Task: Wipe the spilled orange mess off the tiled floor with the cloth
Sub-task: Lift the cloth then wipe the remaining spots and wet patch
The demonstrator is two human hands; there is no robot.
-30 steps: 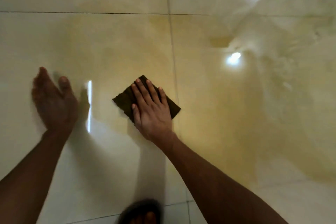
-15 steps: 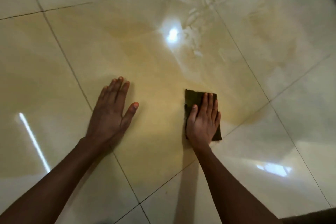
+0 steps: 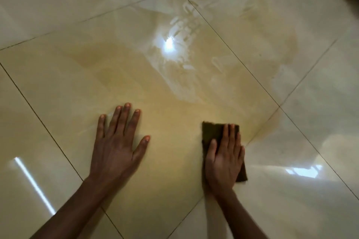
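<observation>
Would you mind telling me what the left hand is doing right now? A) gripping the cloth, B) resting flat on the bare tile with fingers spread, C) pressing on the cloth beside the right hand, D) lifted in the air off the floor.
B: the left hand lies flat on the tiled floor, fingers spread, apart from the cloth, which the right hand presses.

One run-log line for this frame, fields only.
phase: wiping | right hand: flat, pressing cloth on floor | left hand: flat on tile, bracing | orange film: present around both hands
</observation>
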